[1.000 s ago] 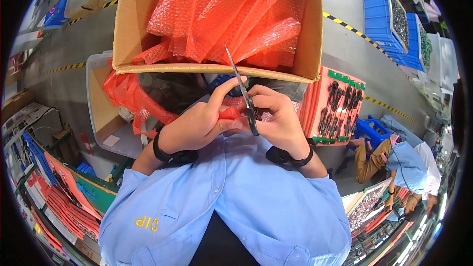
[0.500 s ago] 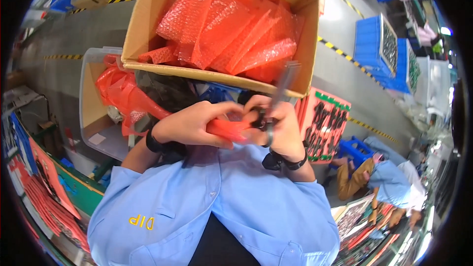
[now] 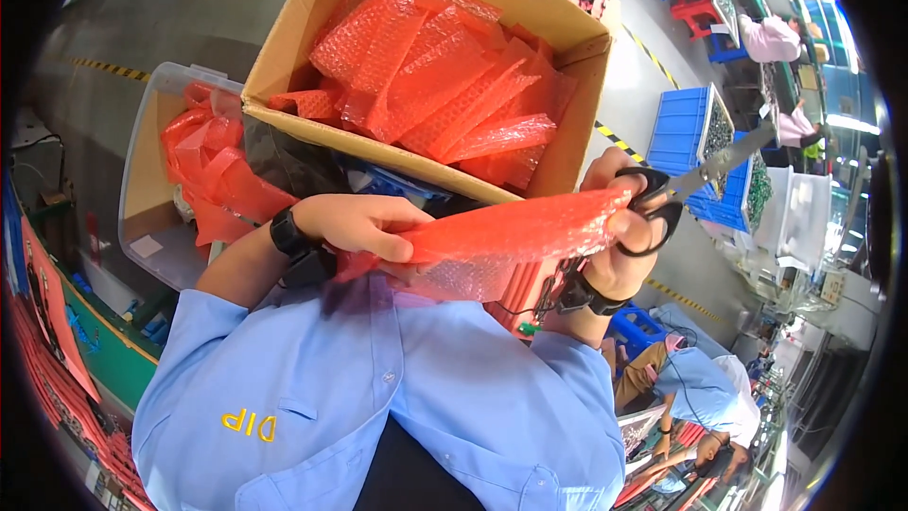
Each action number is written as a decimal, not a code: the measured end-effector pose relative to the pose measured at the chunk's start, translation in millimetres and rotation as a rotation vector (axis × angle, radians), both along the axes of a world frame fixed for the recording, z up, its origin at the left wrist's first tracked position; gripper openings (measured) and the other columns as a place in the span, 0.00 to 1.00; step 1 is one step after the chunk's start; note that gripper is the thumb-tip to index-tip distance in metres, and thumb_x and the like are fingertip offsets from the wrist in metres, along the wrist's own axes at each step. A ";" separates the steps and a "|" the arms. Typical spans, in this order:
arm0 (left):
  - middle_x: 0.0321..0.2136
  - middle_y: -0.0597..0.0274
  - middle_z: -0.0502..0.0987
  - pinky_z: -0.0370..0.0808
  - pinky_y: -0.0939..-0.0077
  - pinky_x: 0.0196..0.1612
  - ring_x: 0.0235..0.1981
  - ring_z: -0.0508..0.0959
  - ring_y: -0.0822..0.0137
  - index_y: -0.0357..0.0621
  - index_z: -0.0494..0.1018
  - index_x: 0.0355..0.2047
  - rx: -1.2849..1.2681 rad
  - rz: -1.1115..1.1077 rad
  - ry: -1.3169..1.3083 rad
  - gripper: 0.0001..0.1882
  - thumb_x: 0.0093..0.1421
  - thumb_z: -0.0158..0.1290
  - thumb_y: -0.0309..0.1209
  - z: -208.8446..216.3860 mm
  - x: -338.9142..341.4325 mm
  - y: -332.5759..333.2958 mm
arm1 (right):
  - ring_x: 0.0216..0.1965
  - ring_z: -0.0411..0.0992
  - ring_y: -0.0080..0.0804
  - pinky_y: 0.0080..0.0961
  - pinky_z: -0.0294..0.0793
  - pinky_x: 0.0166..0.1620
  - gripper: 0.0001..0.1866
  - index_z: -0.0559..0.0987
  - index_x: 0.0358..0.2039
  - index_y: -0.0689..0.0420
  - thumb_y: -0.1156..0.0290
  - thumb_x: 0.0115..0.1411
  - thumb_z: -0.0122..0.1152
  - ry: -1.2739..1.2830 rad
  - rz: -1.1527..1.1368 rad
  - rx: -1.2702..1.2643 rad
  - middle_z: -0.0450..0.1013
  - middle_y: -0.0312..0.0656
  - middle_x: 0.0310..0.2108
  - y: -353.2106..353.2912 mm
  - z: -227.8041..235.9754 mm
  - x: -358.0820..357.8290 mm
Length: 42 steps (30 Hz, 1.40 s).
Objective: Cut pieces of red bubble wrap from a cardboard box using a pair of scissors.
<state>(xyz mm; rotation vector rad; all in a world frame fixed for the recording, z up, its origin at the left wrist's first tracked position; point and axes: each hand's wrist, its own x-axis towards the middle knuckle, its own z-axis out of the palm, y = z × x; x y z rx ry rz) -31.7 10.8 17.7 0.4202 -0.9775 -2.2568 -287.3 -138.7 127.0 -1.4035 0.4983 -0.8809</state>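
A length of red bubble wrap [image 3: 520, 229] is stretched across in front of my chest between both hands. My left hand [image 3: 364, 227] is closed on its left part, thumb on top. At the other end my right hand [image 3: 619, 237] pinches the wrap and also holds black-handled scissors [image 3: 653, 208]. The scissor blades point up and to the right, away from the wrap, and look closed together. Just beyond my hands stands a cardboard box [image 3: 369, 144] with many red bubble wrap pieces [image 3: 445, 66] inside.
To the left, a clear plastic bin [image 3: 142, 170] holds crumpled red wrap [image 3: 222, 166]. Blue crates [image 3: 676, 132] stand on the floor at the right. A co-worker in a blue shirt [image 3: 700, 383] is at the lower right, near a blue stool [image 3: 636, 329].
My right hand has moved right and outward with the scissors, which have swung from upright to pointing right. The bunched wrap is now drawn out between my hands.
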 end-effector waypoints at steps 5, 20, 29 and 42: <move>0.29 0.69 0.70 0.72 0.74 0.38 0.29 0.69 0.76 0.36 0.73 0.47 0.230 -0.008 0.268 0.21 0.72 0.53 0.45 -8.5 2.7 7.8 | 0.27 0.67 0.25 0.21 0.63 0.28 0.14 0.74 0.24 0.61 0.68 0.48 0.71 -0.004 -0.101 0.227 0.67 0.39 0.26 -15.2 -17.9 -6.9; 0.26 0.69 0.73 0.73 0.78 0.34 0.26 0.73 0.78 0.37 0.73 0.45 0.053 0.138 -0.237 0.15 0.73 0.51 0.39 -8.6 -0.6 6.3 | 0.30 0.69 0.21 0.18 0.69 0.35 0.12 0.74 0.33 0.61 0.74 0.51 0.68 0.082 -0.160 0.343 0.70 0.37 0.33 -36.5 -53.9 -21.4; 0.45 0.56 0.78 0.75 0.75 0.50 0.44 0.79 0.70 0.32 0.62 0.67 -0.153 0.145 -0.494 0.28 0.67 0.48 0.27 -2.6 22.4 18.0 | 0.35 0.73 0.25 0.22 0.75 0.40 0.13 0.75 0.38 0.61 0.72 0.56 0.69 -0.008 -0.190 0.419 0.72 0.37 0.34 -57.2 -71.4 -40.8; 0.49 0.55 0.80 0.75 0.80 0.45 0.41 0.79 0.71 0.34 0.74 0.56 0.309 1.114 -0.825 0.23 0.61 0.42 0.23 -4.0 229.3 166.3 | 0.48 0.79 0.36 0.36 0.77 0.56 0.22 0.76 0.52 0.67 0.69 0.61 0.67 -0.209 -0.338 0.515 0.80 0.46 0.46 -97.1 -74.4 -104.3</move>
